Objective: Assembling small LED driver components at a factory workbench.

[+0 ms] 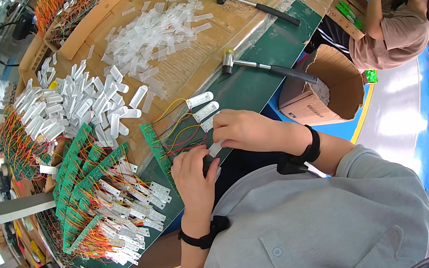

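My left hand (193,176) is closed around a small dark block (208,162), mostly covered by the fingers, so its kind is unclear. Just to the right, the fingers of my right hand (245,132) pinch a small white plastic piece (215,149), close against the dark block. Beside my hands lies a long green circuit board (157,152). Red and yellow wires run from it to white oblong shells, one white shell (200,100) farthest away and a second shell with dots (206,111) nearer. Another white end (209,122) is partly hidden behind my right fingers.
Left are stacked wired green boards (79,173) and a heap of white shells (110,102). Beyond lies a pile of clear strips (152,35). Two hammers, one far (257,8) and one near (271,68), lie right, beside a cardboard bin (310,103). A person (395,24) sits far right.
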A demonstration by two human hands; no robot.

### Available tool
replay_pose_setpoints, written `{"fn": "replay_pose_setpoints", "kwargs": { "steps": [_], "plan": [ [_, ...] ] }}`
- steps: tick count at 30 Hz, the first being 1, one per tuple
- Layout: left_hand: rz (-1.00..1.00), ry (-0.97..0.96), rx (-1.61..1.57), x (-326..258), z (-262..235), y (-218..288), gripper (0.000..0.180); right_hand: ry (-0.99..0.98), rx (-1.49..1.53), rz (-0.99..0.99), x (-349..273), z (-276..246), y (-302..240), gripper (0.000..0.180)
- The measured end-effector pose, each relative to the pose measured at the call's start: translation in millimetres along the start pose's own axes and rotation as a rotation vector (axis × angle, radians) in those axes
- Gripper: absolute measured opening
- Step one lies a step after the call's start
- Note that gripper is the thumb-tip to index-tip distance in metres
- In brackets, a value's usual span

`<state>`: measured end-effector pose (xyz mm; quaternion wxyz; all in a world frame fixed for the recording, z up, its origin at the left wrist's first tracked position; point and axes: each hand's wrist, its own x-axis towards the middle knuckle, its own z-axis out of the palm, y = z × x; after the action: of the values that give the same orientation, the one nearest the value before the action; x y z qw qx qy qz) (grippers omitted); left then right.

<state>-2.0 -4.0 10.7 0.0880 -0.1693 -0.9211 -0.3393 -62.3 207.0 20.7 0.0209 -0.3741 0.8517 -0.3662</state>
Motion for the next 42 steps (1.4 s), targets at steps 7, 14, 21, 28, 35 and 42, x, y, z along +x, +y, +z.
{"fn": "replay_pose_setpoints", "kwargs": {
  "steps": [7, 14, 21, 28, 35, 42],
  "plan": [
    [0.058, 0.022, 0.034, 1.1, 1.7, -2.8, 0.029, 0.004, -0.018, 0.003, 1.8, -2.5, -1.9, 0.022],
    [0.048, 0.036, 0.029, -0.5, 1.5, -3.1, 0.026, 0.626, -0.577, 0.371, 8.2, -32.5, 48.0, 0.022],
    [0.061, 0.034, 0.025, -1.2, 1.1, -2.6, 0.025, 0.475, -0.693, 0.492, 8.9, -39.7, 79.8, 0.022],
    [0.05, 0.022, 0.035, -0.8, -0.6, -2.4, 0.025, 0.474, -0.327, 0.396, -5.6, -41.2, 45.2, 0.017],
    [0.053, 0.031, 0.05, 0.2, 0.0, -0.6, 0.026, 0.22, -0.306, 0.123, -43.3, -6.2, -30.0, 0.039],
    [0.054, 0.036, 0.044, 0.7, 0.4, 1.2, 0.027, 0.356, -0.21, 0.174, -38.7, -10.9, -29.6, 0.034]
  ]
}}
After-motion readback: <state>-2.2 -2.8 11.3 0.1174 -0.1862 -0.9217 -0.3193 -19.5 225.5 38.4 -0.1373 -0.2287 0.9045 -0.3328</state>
